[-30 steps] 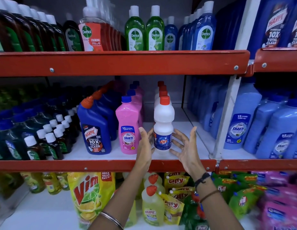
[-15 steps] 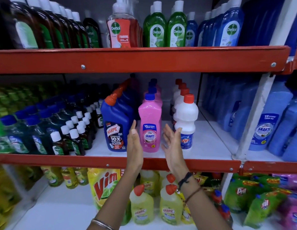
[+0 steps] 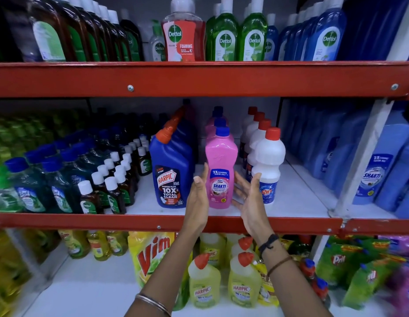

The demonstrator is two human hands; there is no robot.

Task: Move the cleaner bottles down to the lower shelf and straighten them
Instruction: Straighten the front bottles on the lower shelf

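Note:
A pink Shakti bottle point(image 3: 220, 170) with a blue cap stands at the front of the middle shelf point(image 3: 279, 223), heading a row of pink bottles. My left hand point(image 3: 199, 200) is open just left of it, fingers up, close to its side. My right hand point(image 3: 249, 197) is open just right of it, palm facing the bottle. Neither hand grips it. A white Rin bottle point(image 3: 268, 165) with a red cap stands to the right, and a blue Harpic bottle point(image 3: 174, 172) to the left.
Small dark Dettol bottles point(image 3: 112, 186) crowd the shelf's left side. Blue Shakti bottles point(image 3: 377, 170) fill the bay beyond the white upright. The upper shelf point(image 3: 199, 78) carries Dettol bottles. Below stand yellow Harpic bottles point(image 3: 203, 282) and a Vim pouch point(image 3: 153, 255).
Both hands moved left from around the white Rin bottle to either side of the pink Shakti bottle. The view shifted left and came nearer.

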